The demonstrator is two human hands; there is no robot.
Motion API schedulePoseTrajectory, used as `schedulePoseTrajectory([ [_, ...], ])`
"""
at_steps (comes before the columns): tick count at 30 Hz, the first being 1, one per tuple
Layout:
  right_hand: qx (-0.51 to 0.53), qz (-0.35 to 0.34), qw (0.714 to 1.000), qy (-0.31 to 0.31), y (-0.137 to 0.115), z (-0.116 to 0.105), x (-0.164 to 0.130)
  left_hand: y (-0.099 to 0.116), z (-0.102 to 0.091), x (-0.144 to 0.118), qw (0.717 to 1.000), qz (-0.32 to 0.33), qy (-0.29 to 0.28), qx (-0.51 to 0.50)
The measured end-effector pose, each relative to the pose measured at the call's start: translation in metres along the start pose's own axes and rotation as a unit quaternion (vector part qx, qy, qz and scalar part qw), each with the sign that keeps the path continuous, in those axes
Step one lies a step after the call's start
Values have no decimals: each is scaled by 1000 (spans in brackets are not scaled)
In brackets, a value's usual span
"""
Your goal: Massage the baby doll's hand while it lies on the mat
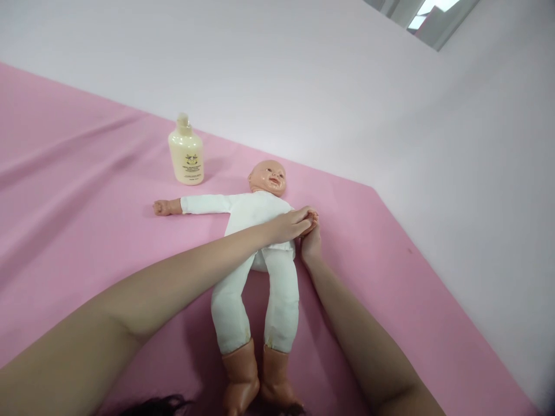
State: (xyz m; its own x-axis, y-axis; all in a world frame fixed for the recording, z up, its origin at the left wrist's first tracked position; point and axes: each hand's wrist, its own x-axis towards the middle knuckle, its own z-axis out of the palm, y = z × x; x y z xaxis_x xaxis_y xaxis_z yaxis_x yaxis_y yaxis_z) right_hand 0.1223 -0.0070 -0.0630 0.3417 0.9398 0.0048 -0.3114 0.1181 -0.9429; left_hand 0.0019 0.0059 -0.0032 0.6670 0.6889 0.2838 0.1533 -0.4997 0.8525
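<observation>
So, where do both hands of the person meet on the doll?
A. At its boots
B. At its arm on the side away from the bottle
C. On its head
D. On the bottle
B: the left hand and right hand close together at the arm of the doll on the side far from the bottle.

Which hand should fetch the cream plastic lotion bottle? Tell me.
Probably left: the left hand reaches in from the bottle's side, while the right hand sits farther off, across the white-suited baby doll.

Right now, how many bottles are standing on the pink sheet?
1. A cream plastic pump bottle stands upright on the pink sheet, beyond the doll's outstretched arm. None other shows; the arms could hide something.
</observation>
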Motion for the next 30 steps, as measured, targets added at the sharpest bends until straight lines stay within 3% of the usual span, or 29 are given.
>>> schedulePoseTrajectory([
  [5, -12, -23, 1000, 4, 3, -2, 4, 0, 0, -1, 1000, -7, 3, -3],
  [12, -25, 15, 999, 22, -2, 0, 0, 1, 0, -1, 1000, -7, 1, -1],
  [30, -16, 5, 1000, 20, 0, 1, 1, 4, -1, -3, 1000, -1, 4, -6],
])
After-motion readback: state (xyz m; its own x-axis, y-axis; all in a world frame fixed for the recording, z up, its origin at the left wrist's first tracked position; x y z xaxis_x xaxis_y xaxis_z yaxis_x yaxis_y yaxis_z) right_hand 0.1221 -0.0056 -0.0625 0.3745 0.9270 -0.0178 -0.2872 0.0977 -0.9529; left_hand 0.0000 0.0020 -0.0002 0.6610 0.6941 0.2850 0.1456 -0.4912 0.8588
